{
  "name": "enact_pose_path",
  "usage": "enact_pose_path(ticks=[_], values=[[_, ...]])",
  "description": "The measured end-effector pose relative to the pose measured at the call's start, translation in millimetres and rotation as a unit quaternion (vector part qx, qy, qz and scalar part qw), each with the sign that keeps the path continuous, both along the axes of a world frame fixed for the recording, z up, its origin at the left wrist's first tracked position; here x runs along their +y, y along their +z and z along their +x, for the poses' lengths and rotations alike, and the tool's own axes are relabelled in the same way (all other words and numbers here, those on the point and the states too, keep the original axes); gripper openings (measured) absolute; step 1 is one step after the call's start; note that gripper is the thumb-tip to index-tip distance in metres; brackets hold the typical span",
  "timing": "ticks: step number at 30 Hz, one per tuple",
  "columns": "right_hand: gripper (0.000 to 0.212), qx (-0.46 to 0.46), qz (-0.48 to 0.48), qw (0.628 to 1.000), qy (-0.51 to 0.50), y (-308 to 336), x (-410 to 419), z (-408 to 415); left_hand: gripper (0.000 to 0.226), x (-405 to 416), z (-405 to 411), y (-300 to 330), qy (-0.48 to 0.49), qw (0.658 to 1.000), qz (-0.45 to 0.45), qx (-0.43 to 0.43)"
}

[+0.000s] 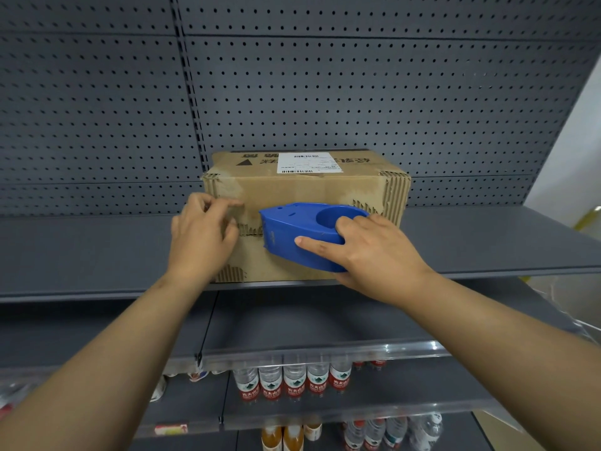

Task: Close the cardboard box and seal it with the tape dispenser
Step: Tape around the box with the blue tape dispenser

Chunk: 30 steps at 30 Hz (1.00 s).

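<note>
A worn brown cardboard box (302, 190) with a white shipping label on top stands on the grey shelf, flaps shut. My right hand (374, 252) grips a blue tape dispenser (299, 236) and holds it against the box's front face. My left hand (201, 232) is at the box's front left, fingers curled, thumb and forefinger pinching at a strip of tape on the cardboard by the seam. The tape roll itself is hidden inside the dispenser.
The grey metal shelf (487, 242) runs left and right of the box, backed by a perforated grey panel (325, 92). Lower shelves hold several water bottles (292, 382) and orange drink bottles (283, 437).
</note>
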State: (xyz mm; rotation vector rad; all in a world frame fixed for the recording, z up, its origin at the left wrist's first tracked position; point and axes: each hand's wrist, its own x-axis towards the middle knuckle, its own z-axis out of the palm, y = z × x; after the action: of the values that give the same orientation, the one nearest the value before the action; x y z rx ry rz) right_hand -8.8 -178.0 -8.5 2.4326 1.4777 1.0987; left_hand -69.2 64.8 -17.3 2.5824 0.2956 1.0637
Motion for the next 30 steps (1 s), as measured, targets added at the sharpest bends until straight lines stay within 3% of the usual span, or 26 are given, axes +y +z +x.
enact_pose_path(ticks=[5, 9, 14, 17, 23, 30], values=[[0.078, 0.001, 0.005, 1.0, -0.001, 0.5, 0.3, 0.4, 0.014, 0.9, 2.5, 10.7, 0.015, 0.996, 0.066, 0.054], [0.079, 0.0, 0.004, 1.0, -0.004, 0.1, -0.3, 0.0, 0.01, 3.0, 0.2, 15.1, 0.012, 0.995, 0.065, 0.068], [0.08, 0.004, 0.006, 1.0, -0.004, 0.3, 0.7, -2.2, 0.011, 8.6, -5.4, 20.0, -0.002, 0.995, -0.01, 0.101], [0.079, 0.006, 0.005, 1.0, -0.004, 1.6, 0.8, -4.0, 0.013, 10.6, -8.9, 18.5, -0.035, 0.986, -0.112, 0.122], [0.076, 0.013, 0.008, 1.0, 0.003, 2.3, -0.2, -4.8, 0.004, 1.2, -8.1, 13.5, -0.066, 0.959, -0.269, 0.059], [0.076, 0.015, 0.002, 1.0, 0.004, 3.8, -0.2, -4.2, 0.006, 5.6, -5.5, 11.2, -0.062, 0.956, -0.276, 0.075]])
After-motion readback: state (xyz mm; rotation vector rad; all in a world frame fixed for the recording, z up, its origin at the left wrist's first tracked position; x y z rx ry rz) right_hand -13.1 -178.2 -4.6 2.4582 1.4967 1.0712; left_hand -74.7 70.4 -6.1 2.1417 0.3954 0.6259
